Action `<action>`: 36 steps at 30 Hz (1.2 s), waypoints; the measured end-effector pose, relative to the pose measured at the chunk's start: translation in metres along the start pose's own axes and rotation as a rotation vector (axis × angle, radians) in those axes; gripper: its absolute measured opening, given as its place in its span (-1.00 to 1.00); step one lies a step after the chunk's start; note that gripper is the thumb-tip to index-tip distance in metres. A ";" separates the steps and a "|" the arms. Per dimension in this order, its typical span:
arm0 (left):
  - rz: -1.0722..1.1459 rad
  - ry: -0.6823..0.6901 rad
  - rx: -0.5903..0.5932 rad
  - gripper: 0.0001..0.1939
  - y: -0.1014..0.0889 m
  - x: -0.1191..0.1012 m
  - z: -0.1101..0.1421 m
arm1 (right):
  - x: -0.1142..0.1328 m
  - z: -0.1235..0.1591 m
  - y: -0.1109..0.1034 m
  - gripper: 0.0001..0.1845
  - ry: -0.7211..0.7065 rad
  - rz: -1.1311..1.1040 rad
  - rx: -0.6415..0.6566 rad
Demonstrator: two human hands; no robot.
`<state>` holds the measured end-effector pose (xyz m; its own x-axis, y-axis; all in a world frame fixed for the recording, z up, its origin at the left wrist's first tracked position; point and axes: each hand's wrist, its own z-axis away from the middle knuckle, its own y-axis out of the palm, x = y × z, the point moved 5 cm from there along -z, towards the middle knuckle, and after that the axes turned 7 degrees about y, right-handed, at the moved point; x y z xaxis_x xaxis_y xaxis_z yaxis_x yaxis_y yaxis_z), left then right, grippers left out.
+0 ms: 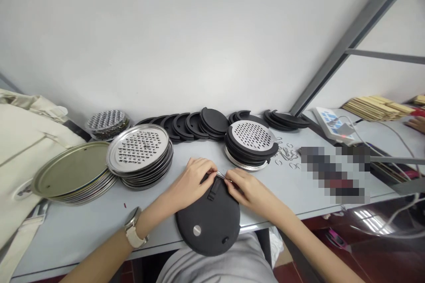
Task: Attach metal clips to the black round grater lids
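Note:
A round black disc (212, 221) leans over the table's front edge against my lap, with a silver dot and a small black nub on its face. At its upper edge is a short black strap (213, 189). My left hand (199, 179) and my right hand (247, 188) pinch a thin metal ring (220, 174) from either side, right by the strap's top end. Fingertips cover part of the ring, so I cannot tell whether it passes through the strap. Both hands have their fingers closed.
Grater plates (142, 148) are stacked at the left, beside green oval trays (76, 170). Black discs and crescent pieces (182, 126) line the wall. Another grater (253, 135) tops a stack behind my right hand, near loose rings and clips (287, 154). A person's hand (417, 124) shows far right.

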<state>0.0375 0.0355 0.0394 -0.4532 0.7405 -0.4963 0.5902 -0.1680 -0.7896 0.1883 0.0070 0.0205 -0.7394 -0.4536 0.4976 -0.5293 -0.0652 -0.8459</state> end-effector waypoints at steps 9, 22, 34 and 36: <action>-0.028 -0.011 0.207 -0.40 -0.009 -0.009 0.027 | -0.002 -0.002 -0.001 -0.84 -0.033 0.034 0.050; -0.232 -0.066 0.211 -0.37 0.019 -0.008 0.039 | 0.000 -0.011 -0.008 -0.82 -0.083 0.074 0.217; -0.226 0.047 0.257 -0.56 0.013 -0.002 0.018 | 0.001 -0.022 -0.005 -0.81 -0.040 -0.009 0.397; -0.234 0.041 0.240 -0.58 0.015 -0.002 0.016 | 0.001 -0.023 -0.004 -0.79 -0.011 -0.045 0.385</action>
<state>0.0369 0.0208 0.0230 -0.5273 0.8019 -0.2808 0.2975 -0.1353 -0.9451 0.1804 0.0270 0.0291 -0.7130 -0.4521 0.5359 -0.3650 -0.4133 -0.8343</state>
